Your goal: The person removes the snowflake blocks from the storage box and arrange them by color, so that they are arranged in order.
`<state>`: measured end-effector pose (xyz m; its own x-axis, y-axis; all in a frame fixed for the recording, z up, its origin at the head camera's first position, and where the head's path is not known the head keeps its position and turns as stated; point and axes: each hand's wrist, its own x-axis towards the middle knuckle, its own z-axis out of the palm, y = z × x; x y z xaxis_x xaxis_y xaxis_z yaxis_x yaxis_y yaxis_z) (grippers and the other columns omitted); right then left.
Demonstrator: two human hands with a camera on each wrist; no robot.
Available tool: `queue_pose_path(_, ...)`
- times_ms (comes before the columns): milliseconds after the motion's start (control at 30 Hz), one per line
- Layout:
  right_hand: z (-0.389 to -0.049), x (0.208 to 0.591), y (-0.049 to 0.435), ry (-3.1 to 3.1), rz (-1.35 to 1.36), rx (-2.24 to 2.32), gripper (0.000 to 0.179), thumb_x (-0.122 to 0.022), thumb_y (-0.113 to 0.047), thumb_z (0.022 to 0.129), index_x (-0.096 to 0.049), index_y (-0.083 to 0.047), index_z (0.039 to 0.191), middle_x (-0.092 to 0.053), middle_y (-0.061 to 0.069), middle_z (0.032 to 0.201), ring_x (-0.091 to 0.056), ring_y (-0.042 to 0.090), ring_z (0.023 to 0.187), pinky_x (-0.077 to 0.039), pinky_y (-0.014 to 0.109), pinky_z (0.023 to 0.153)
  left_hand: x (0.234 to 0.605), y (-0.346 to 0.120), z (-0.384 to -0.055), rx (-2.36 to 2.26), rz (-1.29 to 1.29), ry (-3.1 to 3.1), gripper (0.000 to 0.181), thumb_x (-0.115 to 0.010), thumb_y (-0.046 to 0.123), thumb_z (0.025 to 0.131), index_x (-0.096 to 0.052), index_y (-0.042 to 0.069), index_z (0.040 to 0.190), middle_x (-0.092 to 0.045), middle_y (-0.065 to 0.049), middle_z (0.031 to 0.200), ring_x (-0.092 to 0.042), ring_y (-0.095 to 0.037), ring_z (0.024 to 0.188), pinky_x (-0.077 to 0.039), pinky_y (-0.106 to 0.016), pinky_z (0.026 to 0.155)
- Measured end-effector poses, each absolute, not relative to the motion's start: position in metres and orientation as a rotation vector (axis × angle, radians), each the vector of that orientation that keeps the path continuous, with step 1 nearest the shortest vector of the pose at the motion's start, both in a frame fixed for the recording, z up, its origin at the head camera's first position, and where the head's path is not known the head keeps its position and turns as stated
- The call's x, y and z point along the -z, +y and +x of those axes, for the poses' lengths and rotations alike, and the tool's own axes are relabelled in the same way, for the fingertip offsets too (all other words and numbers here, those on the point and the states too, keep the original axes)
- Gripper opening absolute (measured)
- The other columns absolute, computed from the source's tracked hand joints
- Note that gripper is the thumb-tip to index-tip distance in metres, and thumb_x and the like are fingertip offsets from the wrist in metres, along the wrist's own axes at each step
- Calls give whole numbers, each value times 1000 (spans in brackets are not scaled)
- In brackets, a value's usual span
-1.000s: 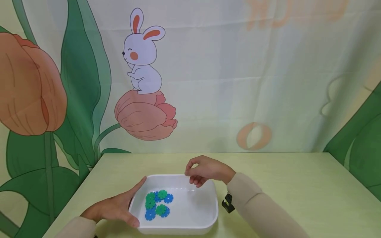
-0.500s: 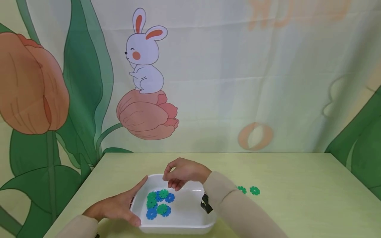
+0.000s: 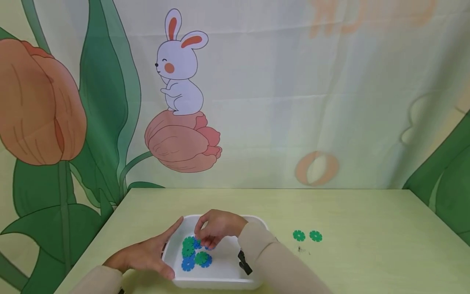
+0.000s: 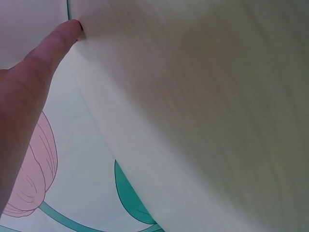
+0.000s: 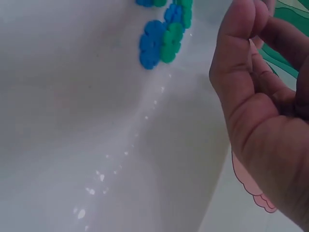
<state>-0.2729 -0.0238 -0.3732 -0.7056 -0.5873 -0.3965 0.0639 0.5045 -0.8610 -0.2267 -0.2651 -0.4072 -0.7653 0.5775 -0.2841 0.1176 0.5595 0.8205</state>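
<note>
touching tray (image 3: 213, 283), left hand (image 3: 147, 254) spread; right hand (image 3: 217, 227) curled, hold unclear.

One straight finger of the left hand (image 4: 29, 92) shows in front of the table's (image 4: 120, 140) long edge. Along that edge is a pale cloth (image 4: 87, 154) with a pink flower (image 4: 36, 169), its green stem (image 4: 63, 220) and a green leaf (image 4: 129, 195). A big, soft shadow (image 4: 231, 96) covers much of the table.
</note>
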Motion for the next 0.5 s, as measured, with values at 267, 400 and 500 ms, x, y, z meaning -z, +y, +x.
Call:
queue_pose_path(267,-273,388,-33,2038,-419,1200,4,-67,-5,95,-65,-3,99,-62,9,68,-57,16,57,-57,28,58,411,-266,-227,-1171,640,2218,131,-79,55,79,16,11,158,-9,-27,158,-34,-36,131,-38,-55,108)
queue_pose_path(400,-273,392,-34,2048,-422,1188,4,-67,-4,94,-65,-4,98,-62,9,68,-57,16,58,-57,28,58,412,-266,-225,-1167,631,2233,132,-79,55,78,17,12,158,-6,-25,160,-32,-36,133,-37,-55,109)
queue_pose_path(500,-273,396,-39,2071,-415,1177,5,-69,-3,93,-66,-3,96,-62,9,67,-57,16,57,-57,29,57,411,-268,-224,-1159,603,2242,132,-79,55,79,18,14,158,-5,-23,161,-32,-35,134,-37,-55,109)
